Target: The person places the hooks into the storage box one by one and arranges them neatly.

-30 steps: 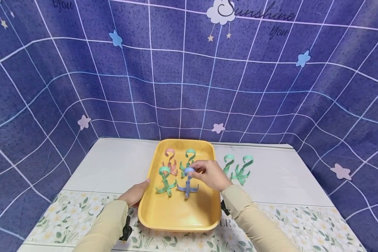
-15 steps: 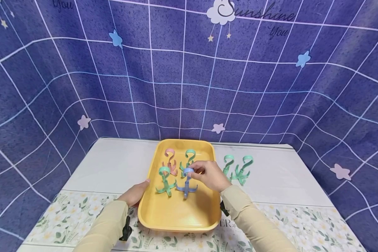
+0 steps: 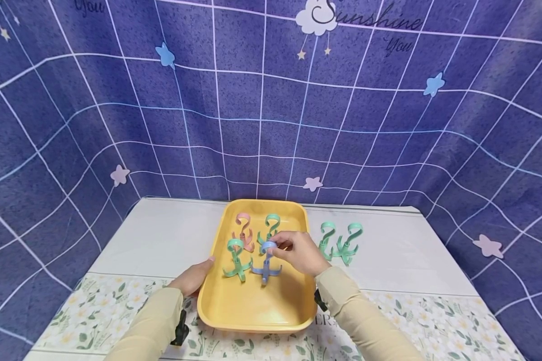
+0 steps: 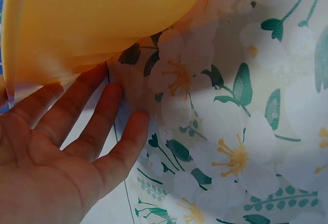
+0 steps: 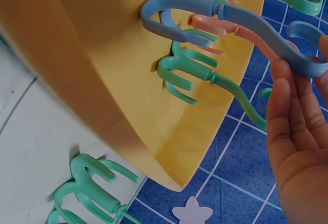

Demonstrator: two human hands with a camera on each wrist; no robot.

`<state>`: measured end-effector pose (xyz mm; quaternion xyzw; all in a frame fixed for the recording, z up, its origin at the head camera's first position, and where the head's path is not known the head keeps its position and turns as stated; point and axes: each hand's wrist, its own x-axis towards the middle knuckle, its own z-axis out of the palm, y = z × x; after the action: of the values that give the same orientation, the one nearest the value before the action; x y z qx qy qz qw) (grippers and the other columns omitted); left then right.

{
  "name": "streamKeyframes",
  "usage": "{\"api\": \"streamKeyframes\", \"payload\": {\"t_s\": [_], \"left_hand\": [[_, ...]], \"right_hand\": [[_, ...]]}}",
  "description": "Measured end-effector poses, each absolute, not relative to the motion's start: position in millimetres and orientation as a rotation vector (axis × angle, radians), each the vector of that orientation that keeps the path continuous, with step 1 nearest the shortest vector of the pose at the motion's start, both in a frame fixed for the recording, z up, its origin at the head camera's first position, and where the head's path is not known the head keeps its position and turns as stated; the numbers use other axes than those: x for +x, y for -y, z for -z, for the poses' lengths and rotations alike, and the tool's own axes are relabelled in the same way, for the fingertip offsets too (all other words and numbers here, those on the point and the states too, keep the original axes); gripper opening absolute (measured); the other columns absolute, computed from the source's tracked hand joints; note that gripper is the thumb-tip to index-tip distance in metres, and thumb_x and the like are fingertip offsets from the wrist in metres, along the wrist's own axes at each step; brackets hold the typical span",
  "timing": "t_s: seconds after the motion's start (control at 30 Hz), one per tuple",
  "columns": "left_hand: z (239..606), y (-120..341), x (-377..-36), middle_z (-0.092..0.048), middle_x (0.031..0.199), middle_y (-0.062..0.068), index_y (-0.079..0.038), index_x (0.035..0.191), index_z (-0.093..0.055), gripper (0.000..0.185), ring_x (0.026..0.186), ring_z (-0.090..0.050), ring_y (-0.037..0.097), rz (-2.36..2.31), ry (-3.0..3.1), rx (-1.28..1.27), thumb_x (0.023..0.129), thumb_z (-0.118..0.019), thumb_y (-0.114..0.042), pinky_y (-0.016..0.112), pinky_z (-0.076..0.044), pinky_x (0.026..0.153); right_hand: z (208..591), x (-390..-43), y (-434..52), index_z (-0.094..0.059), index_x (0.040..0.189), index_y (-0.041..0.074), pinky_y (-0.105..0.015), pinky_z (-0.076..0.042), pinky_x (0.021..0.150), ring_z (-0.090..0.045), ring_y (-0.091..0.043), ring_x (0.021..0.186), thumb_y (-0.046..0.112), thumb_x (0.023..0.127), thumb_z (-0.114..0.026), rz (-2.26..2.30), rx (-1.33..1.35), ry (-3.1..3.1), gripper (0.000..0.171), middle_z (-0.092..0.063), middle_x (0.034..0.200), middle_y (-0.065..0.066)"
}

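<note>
My right hand (image 3: 301,250) pinches the curved top of a blue four-pronged hanging hook (image 3: 265,271), whose prongs point down at the floor of a yellow tray (image 3: 257,311). Close by in the tray stand a green hook (image 3: 238,268) at left, a pink hook (image 3: 244,235) and another green hook (image 3: 271,233) behind. At the tray's left side, my left hand (image 3: 193,277) has its thumb at the rim; the left wrist view shows its fingers (image 4: 77,101) reaching beneath the tray wall. In the right wrist view, thumb and fingertips meet at the blue hook (image 5: 266,29).
Two more green hooks (image 3: 345,250) stand on the white tabletop (image 3: 397,250) right of the tray. A floral cloth strip (image 3: 108,306) runs along the front. A blue grid-patterned curtain (image 3: 262,130) encloses the back and sides.
The blue hook and my right hand have shifted slightly left, closer to the front green hook. My left hand and the tray have stayed in place.
</note>
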<state>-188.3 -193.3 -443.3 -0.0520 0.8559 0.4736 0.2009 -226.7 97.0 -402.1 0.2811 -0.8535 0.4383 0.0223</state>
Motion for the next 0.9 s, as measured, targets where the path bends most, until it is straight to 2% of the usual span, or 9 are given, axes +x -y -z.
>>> {"api": "streamKeyframes", "payload": {"t_s": [0.33, 0.57, 0.7, 0.9], "left_hand": [[443.1, 194.3, -188.9, -0.068, 0.092, 0.009, 0.009, 0.138, -0.051, 0.063, 0.079, -0.066, 0.020, -1.299, -2.401, -0.141, 0.112, -0.022, -0.041, 0.038, -0.052, 0.082], [443.8, 194.3, -190.6, -0.068, 0.091, 0.009, 0.008, 0.137, -0.052, 0.064, 0.078, -0.066, 0.020, -1.287, -2.398, -0.152, 0.112, -0.022, -0.042, 0.037, -0.052, 0.081], [443.7, 193.7, -191.0, -0.068, 0.093, 0.009, 0.008, 0.138, -0.052, 0.064, 0.079, -0.066, 0.019, -1.273, -2.406, -0.155, 0.112, -0.022, -0.043, 0.039, -0.051, 0.085], [443.4, 194.1, -189.6, -0.069, 0.092, 0.009, 0.009, 0.138, -0.051, 0.063, 0.078, -0.067, 0.020, -1.299, -2.395, -0.146, 0.112, -0.022, -0.042, 0.036, -0.052, 0.079]], "right_hand": [[401.4, -224.9, -95.5, -0.077, 0.105, 0.005, -0.024, -0.055, 0.074, -0.068, -0.017, 0.083, 0.012, 0.093, -0.077, -1.377, 0.846, 2.661, 0.014, -0.073, 0.093, -0.001], [400.6, -225.3, -96.2, -0.076, 0.107, 0.004, -0.027, -0.056, 0.078, -0.068, -0.018, 0.085, 0.011, 0.093, -0.076, -1.395, 0.860, 2.669, 0.015, -0.073, 0.094, -0.001], [400.5, -225.2, -96.4, -0.076, 0.110, 0.004, -0.025, -0.055, 0.077, -0.069, -0.019, 0.086, 0.011, 0.093, -0.076, -1.390, 0.861, 2.677, 0.018, -0.074, 0.097, -0.003], [401.8, -224.8, -97.1, -0.075, 0.114, 0.005, -0.024, -0.055, 0.077, -0.070, -0.018, 0.085, 0.011, 0.094, -0.076, -1.374, 0.863, 2.687, 0.021, -0.074, 0.099, -0.003]]}}
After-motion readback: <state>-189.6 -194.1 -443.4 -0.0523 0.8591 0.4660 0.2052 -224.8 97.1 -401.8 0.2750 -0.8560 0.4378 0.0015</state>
